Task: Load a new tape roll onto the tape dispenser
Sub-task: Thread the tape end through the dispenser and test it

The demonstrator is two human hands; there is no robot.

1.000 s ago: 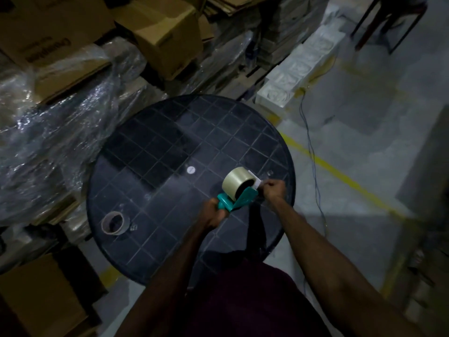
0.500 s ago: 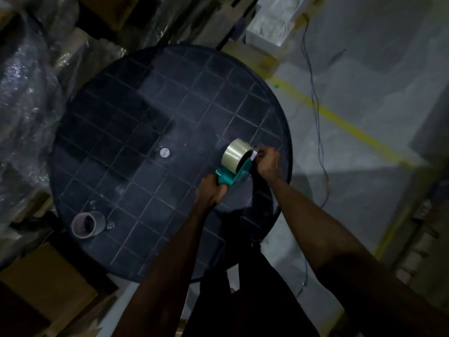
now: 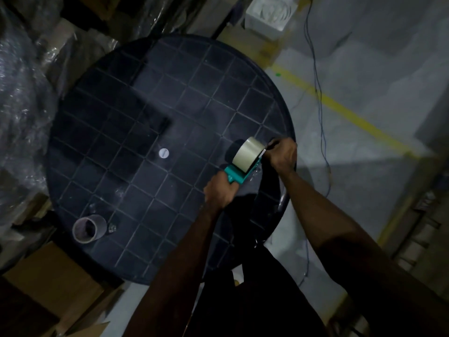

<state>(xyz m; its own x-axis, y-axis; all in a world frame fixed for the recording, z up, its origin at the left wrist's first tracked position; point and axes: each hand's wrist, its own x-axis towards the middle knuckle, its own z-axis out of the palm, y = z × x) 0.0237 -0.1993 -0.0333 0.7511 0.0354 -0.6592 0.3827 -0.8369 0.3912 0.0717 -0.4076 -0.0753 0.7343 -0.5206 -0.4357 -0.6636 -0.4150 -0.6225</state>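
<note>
A teal tape dispenser (image 3: 237, 175) is held over the right part of a round black table (image 3: 136, 132). A pale, full tape roll (image 3: 247, 153) sits on the dispenser. My left hand (image 3: 220, 190) is closed around the dispenser's handle. My right hand (image 3: 281, 154) pinches the loose end of the tape at the dispenser's front, just right of the roll. An empty cardboard tape core (image 3: 87, 228) lies on the table's near left side.
Plastic-wrapped goods (image 3: 21, 105) and cardboard boxes (image 3: 56, 283) crowd the table's left side. On the right is grey floor with a yellow line (image 3: 345, 110) and a thin cable (image 3: 320, 105). A white moulded block (image 3: 269, 13) lies beyond the table.
The view has tipped further down, so table and hands sit slightly differently in frame. Both hands keep the same hold on the dispenser and the tape end.
</note>
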